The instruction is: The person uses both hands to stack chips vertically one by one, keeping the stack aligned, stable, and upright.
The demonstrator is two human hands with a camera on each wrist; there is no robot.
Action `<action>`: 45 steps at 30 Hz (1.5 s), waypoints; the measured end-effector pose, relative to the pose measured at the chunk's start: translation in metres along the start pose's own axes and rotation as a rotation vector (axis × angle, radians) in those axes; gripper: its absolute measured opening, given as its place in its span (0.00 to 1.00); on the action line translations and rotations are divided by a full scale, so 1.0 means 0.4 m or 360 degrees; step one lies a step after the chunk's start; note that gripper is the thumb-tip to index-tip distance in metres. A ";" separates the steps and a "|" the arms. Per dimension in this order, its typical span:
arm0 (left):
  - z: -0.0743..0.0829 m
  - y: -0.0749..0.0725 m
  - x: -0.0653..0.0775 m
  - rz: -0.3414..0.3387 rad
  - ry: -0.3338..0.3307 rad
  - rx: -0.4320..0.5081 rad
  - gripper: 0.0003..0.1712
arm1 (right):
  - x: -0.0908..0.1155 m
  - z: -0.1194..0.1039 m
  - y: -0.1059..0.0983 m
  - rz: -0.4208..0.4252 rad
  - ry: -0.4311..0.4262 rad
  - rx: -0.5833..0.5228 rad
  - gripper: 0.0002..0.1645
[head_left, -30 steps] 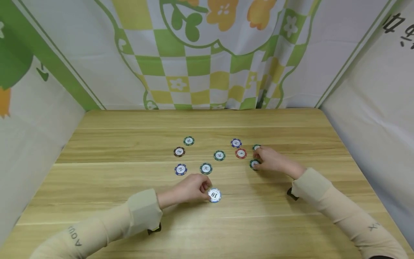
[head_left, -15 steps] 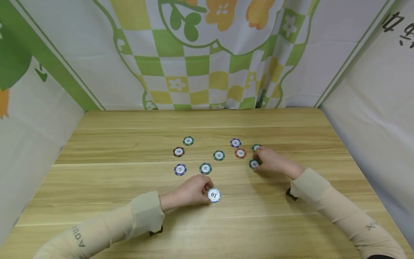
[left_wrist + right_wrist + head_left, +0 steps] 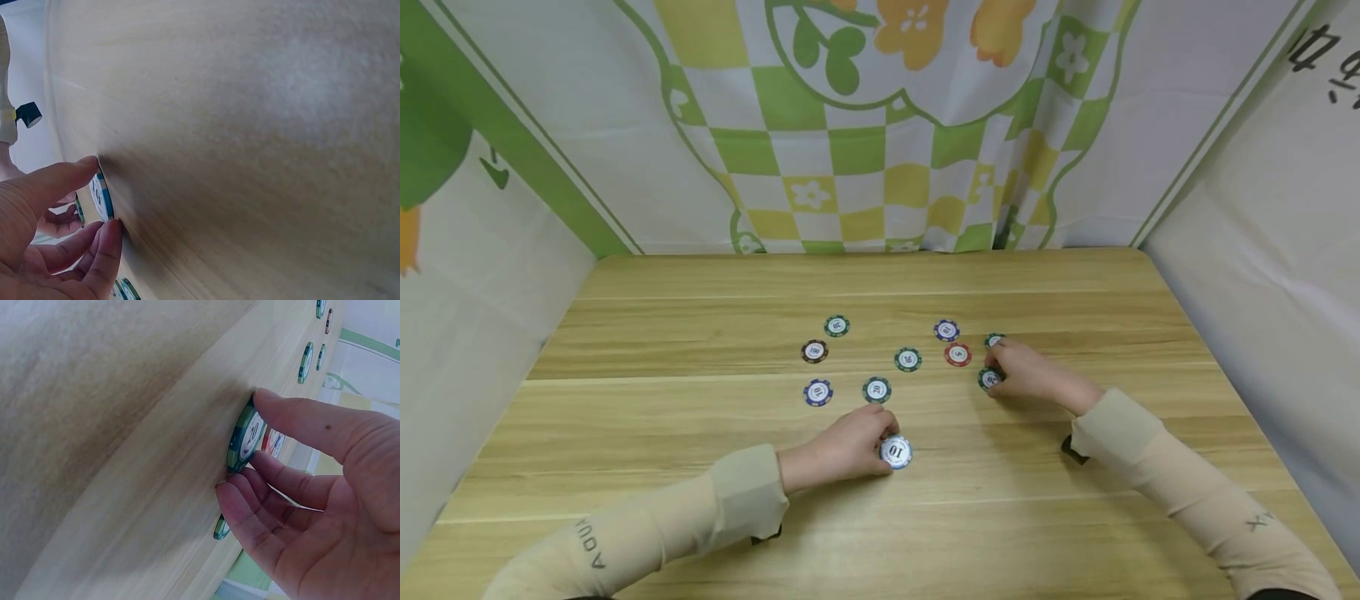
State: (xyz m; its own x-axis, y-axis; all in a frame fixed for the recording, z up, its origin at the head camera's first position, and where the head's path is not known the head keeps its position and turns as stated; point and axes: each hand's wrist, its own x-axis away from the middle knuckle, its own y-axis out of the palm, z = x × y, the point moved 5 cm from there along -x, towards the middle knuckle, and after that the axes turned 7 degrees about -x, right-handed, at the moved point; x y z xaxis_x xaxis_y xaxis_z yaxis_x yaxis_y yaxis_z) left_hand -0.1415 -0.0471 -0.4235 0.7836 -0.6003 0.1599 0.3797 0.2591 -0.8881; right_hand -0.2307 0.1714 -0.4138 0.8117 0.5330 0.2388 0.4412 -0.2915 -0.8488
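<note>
Near the middle of the table my left hand (image 3: 847, 450) pinches a pale blue-and-white poker chip (image 3: 896, 452) by its edges, thumb at the near side and fingers at the far side. The left wrist view shows this chip's blue rim (image 3: 107, 199) between thumb and fingertips. To the right, my right hand (image 3: 1036, 372) pinches a green poker chip (image 3: 245, 439) marked 20, thumb and fingers at opposite edges. Just behind that hand lies another green chip (image 3: 995, 340), partly covered by the fingers. A red 5 chip (image 3: 957, 355) lies left of the right fingertips.
Flat on the wooden table (image 3: 700, 308) lie more chips: a blue one (image 3: 946, 331) at the back, a black one (image 3: 814, 352) and a second blue one (image 3: 817, 392) at left, and several green ones (image 3: 907, 359). Cloth curtains (image 3: 865, 150) enclose the back and sides.
My left hand has edged slightly right, its thumb and fingers settling around the pale chip's edges. My right thumb has slid from the green chip's face to its near edge.
</note>
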 end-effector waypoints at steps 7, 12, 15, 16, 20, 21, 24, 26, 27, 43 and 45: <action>0.007 -0.002 0.001 -0.0017 0.0004 -0.0039 0.22 | 0.000 -0.003 -0.001 -0.0002 0.0012 -0.0009 0.20; 0.008 -0.001 0.000 -0.0018 -0.0005 -0.0050 0.20 | -0.001 -0.004 -0.003 -0.0010 0.0024 -0.0025 0.20; 0.008 -0.001 0.000 -0.0022 -0.0008 -0.0051 0.20 | -0.002 -0.005 -0.002 -0.0013 0.0021 -0.0015 0.20; 0.008 0.000 0.000 -0.0024 -0.0008 -0.0051 0.20 | -0.002 -0.005 -0.001 -0.0013 0.0021 -0.0009 0.20; 0.010 -0.002 0.002 -0.0028 -0.0008 -0.0054 0.19 | -0.003 -0.010 0.001 -0.0018 0.0003 0.0016 0.18; 0.010 -0.002 0.002 -0.0028 -0.0008 -0.0056 0.19 | -0.003 -0.011 0.001 -0.0021 0.0001 0.0021 0.18; 0.012 -0.004 0.000 -0.0027 -0.0009 -0.0061 0.19 | -0.001 -0.018 0.001 -0.0017 -0.0012 0.0030 0.17; 0.012 -0.005 -0.001 -0.0027 -0.0010 -0.0065 0.19 | 0.001 -0.022 0.002 -0.0006 -0.0005 0.0039 0.17; 0.012 -0.006 -0.001 -0.0029 -0.0011 -0.0066 0.19 | 0.002 -0.024 0.003 0.0000 -0.0003 0.0041 0.17; 0.014 -0.002 -0.005 -0.0037 0.0006 -0.0121 0.18 | 0.020 -0.047 0.013 0.0049 0.0032 0.0072 0.21; 0.014 -0.003 -0.004 -0.0032 0.0005 -0.0122 0.18 | 0.022 -0.051 0.012 0.0067 0.0003 0.0075 0.21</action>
State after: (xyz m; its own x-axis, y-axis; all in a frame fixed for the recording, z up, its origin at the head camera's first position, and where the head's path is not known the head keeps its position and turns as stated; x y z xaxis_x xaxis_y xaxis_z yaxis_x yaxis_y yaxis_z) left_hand -0.1405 -0.0421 -0.4204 0.7745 -0.6073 0.1770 0.3568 0.1884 -0.9150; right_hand -0.2138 0.1585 -0.4062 0.8298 0.5197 0.2033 0.3883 -0.2760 -0.8792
